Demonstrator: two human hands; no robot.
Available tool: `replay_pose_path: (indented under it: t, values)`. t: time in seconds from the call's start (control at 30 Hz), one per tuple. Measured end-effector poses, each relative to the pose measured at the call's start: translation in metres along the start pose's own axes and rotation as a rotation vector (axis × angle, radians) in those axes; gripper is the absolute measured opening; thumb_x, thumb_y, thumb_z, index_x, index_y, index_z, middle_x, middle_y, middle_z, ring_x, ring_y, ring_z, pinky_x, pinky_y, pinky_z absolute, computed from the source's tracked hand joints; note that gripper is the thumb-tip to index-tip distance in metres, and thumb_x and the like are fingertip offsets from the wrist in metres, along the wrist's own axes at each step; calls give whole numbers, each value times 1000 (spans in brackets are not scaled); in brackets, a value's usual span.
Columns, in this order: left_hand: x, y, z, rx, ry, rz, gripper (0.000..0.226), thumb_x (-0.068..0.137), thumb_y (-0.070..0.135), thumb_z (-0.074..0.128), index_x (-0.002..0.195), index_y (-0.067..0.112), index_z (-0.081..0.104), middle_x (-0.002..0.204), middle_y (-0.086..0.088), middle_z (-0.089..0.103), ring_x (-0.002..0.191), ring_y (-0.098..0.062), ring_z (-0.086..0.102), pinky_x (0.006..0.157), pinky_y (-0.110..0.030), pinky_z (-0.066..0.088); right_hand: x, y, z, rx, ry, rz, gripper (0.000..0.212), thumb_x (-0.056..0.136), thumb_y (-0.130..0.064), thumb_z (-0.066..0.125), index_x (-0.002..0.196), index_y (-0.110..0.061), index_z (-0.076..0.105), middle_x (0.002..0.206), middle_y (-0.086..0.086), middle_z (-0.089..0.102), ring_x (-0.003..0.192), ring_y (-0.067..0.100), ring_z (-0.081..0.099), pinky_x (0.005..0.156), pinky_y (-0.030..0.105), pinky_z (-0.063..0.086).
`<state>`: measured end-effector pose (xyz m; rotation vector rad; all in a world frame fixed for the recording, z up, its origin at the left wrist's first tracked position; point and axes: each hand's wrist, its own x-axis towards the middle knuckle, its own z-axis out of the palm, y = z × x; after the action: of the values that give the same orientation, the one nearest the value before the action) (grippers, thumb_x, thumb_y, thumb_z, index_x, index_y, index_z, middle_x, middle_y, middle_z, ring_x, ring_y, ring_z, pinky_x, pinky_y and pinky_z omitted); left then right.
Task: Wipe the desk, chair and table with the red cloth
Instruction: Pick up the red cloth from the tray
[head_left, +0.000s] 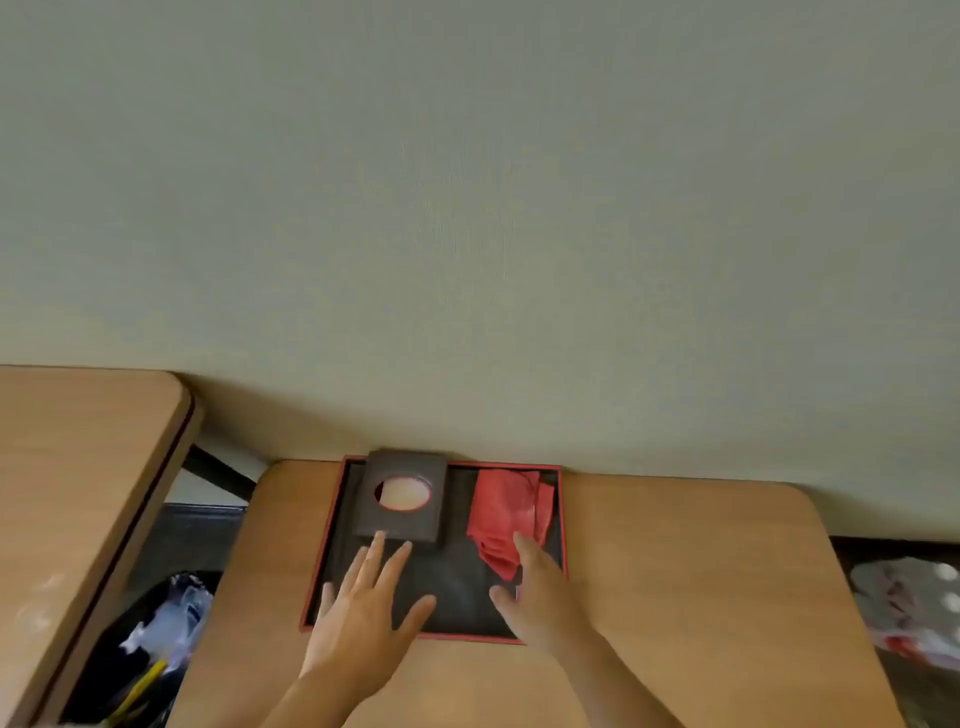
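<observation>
A crumpled red cloth (506, 512) lies in the right half of a black tray with a red rim (332, 525), which rests on a small wooden table (675, 571) against the wall. My right hand (540, 592) hovers over the tray with its fingers apart, fingertips at the cloth's near edge. My left hand (363, 608) is spread flat over the tray's left half, fingertips close to a dark tissue box (405, 499). Neither hand holds anything.
A larger wooden desk (78, 493) stands at the left. A bin with a black bag and rubbish (150, 639) sits in the gap between desk and table. A plastic package (914, 613) lies on the floor at the right. The wall rises right behind the table.
</observation>
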<state>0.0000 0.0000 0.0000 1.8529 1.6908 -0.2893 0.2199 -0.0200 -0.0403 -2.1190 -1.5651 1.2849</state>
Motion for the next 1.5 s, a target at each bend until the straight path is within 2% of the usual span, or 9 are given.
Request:
replay_pose_path:
  t: [0.3, 0.5, 0.67, 0.77, 0.9, 1.1, 1.27, 1.43, 1.5]
  values:
    - [136, -24, 36, 193, 197, 143, 84, 82, 81, 6, 158, 44, 10, 170, 1, -12, 156, -24, -16, 122, -65, 12, 113, 37, 37, -189, 112, -9, 84, 94, -44, 58, 158, -22, 9, 168, 2, 7, 153, 29, 0, 123, 41, 12]
    - [171, -33, 68, 302, 276, 160, 80, 83, 84, -2, 153, 50, -18, 168, -3, -21, 153, -38, -20, 110, -80, 11, 137, 50, 69, -425, 177, -3, 96, 89, -53, 62, 158, -19, 5, 168, 9, -2, 152, 37, -6, 124, 52, 6]
    - [171, -32, 75, 325, 321, 185, 81, 90, 78, 10, 160, 39, 0, 170, -12, -1, 154, -44, -3, 104, -85, 17, 138, 61, 88, -357, 384, -65, 68, 97, -19, 57, 156, -15, 23, 166, 12, 15, 152, 39, 6, 124, 52, 11]
    - [173, -33, 76, 325, 320, 200, 80, 90, 78, 9, 159, 40, -2, 170, -12, -1, 154, -44, -5, 104, -84, 15, 140, 63, 86, -214, 509, -67, 67, 86, 12, 60, 147, -11, 45, 158, 10, 36, 149, 35, 24, 122, 47, 23]
    - [169, -35, 68, 366, 244, 226, 74, 88, 78, -2, 153, 47, -23, 169, -12, -13, 153, -44, -13, 107, -82, 12, 137, 50, 72, 143, 600, 1, 47, 87, 11, 60, 131, -5, 61, 138, 14, 61, 131, 34, 51, 109, 39, 40]
    - [142, -19, 14, 300, 99, 434, 62, 102, 57, 18, 156, 44, -9, 169, -9, -18, 156, -38, -5, 122, -65, 3, 91, 7, 24, 1133, 232, 233, 27, 97, -10, 59, 124, -15, 65, 124, 13, 70, 115, 30, 65, 101, 46, 50]
    - [87, -14, -66, -238, 195, 597, 60, 103, 50, 40, 158, 26, 29, 171, -1, 2, 153, -20, 20, 125, -40, 21, 26, -49, -23, 1593, -141, 66, 33, 94, -15, 61, 125, -10, 67, 136, 19, 62, 127, 30, 58, 105, 46, 48]
    - [16, 2, -151, -1349, -311, 189, 54, 94, 56, 55, 137, 23, 59, 132, 4, 67, 123, -17, 62, 112, -45, 44, -36, -135, -57, 1568, -251, 36, 34, 86, -11, 60, 118, -8, 73, 128, 15, 68, 116, 27, 66, 91, 44, 57]
    - [-16, -1, -176, -1455, -401, 254, 42, 96, 41, 61, 126, 13, 67, 124, -6, 73, 118, -22, 67, 100, -37, 54, -61, -174, -66, 1526, -275, 9, 36, 86, -11, 57, 119, -7, 72, 128, 15, 68, 118, 29, 65, 92, 46, 57]
